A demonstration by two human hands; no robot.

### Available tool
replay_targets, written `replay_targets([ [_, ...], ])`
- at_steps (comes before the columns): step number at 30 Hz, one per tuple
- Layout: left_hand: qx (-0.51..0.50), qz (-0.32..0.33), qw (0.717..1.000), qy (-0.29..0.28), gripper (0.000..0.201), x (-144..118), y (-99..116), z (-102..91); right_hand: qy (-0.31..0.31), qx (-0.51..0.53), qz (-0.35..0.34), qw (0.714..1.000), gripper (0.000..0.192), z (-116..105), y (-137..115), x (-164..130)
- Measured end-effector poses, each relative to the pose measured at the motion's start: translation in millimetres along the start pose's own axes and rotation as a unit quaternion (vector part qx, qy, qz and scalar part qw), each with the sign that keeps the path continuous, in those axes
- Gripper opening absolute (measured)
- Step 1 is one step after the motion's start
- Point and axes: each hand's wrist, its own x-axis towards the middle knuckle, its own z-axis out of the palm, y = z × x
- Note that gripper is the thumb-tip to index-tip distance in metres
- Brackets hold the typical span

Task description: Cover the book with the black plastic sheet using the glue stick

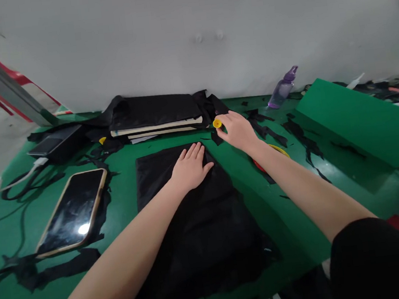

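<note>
A piece of black fabric (pixel 195 232) lies on the green table (pixel 136 283) in front of me and hangs toward the near edge. My left hand (pixel 189 167) rests flat on its upper part, fingers stretched out and empty. Farther back and to the right, my right hand (pixel 236 130) pinches a small round yellow object (pixel 217 123), whose exact kind I cannot make out. Just left of that hand sits a folded black cloth stack (pixel 154 110) with pale layers under it. Partly hidden below my right forearm is a curved yellow and red thing (pixel 279 150).
A phone (pixel 74 211) lies at left, near a dark device (pixel 56 143) with a white cable (pixel 24 177). Black scraps (pixel 268 131) are scattered about. A purple bottle (pixel 283 89) leans by the white wall (pixel 171 36); a green board (pixel 367 121) rises at right.
</note>
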Motion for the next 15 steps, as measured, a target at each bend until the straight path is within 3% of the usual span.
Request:
replay_targets([
  [3,0.013,0.002,1.0,0.005,0.061,1.6,2.2,0.4,0.019,0.023,0.03,0.999,0.028,-19.8,-8.9,-10.8],
  [8,0.021,-0.014,0.999,-0.041,0.062,10.8,7.1,-7.4,0.04,0.137,0.116,0.983,0.026,-57.1,-26.4,-33.5],
  [12,0.008,-0.021,0.999,0.023,0.052,19.8,6.6,-12.3,0.06,0.226,0.224,0.946,0.023,-80.3,-39.3,-56.6],
  [15,0.004,-0.012,0.998,0.057,0.051,26.6,3.1,-10.3,-0.017,0.28,0.292,0.915,0.018,-90.7,-48.7,-74.6],
])
